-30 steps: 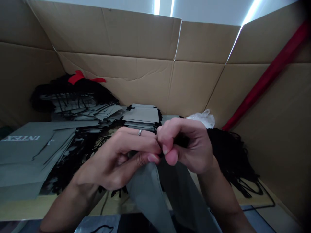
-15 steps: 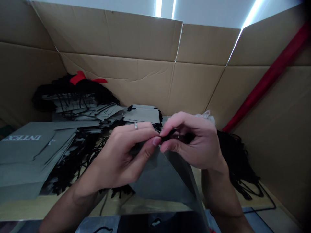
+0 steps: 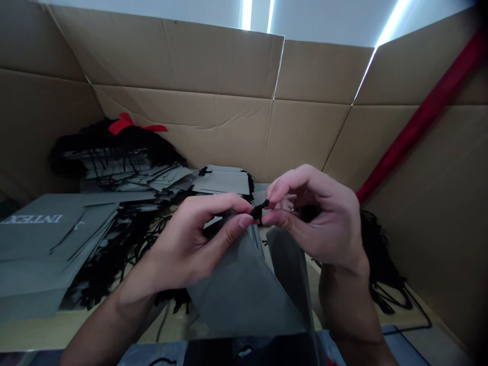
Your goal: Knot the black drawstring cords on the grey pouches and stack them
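Note:
Between my hands is a knotted black cord (image 3: 258,210) at the top edge of a grey paper bag (image 3: 244,287). My left hand (image 3: 198,239) pinches the cord's knot between thumb and index finger. On the other side, my right hand (image 3: 320,218) pinches the cord's short end between thumb and index finger. The bag hangs below the hands, its opening partly spread toward the right. My left fingers hide part of its upper edge.
Stacked grey bags with black cords (image 3: 41,244) lie at the left. Behind them is a black cord pile with a red strip (image 3: 124,123). Another grey stack (image 3: 223,180) stands at the back centre. Black cords (image 3: 375,254) lie at the right, near cardboard walls (image 3: 183,112).
My right hand has moved right and slightly up, away from my left fingertips, so the black knot shows between them. The bag's opening is wider and more visible.

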A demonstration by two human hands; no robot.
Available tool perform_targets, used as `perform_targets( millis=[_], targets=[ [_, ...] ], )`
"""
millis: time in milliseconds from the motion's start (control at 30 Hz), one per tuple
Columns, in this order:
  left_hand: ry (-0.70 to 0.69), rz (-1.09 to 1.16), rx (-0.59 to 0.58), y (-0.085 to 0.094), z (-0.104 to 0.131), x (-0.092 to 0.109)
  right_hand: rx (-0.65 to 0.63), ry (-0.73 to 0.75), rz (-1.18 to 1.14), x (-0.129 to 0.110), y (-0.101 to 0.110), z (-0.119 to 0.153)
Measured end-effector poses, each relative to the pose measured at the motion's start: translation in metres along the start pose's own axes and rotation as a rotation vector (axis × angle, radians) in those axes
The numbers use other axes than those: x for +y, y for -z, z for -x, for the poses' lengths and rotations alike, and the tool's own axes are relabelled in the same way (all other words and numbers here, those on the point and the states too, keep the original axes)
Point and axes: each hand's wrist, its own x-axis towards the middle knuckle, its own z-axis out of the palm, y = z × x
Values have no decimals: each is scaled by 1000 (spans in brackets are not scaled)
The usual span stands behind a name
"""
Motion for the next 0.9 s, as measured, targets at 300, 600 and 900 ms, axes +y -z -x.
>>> perform_targets(
  millis=[300,600,900],
  targets=[
    [-70,-81,-82,0,-2,2,-33,-20,99,-9,0,1],
    [-90,-159,-155,-1,-2,2,-82,-292,91,-19,-4,-8],
    [-154,-114,-22,-1,-4,-6,72,-107,263,-17,-6,1]
  ],
)
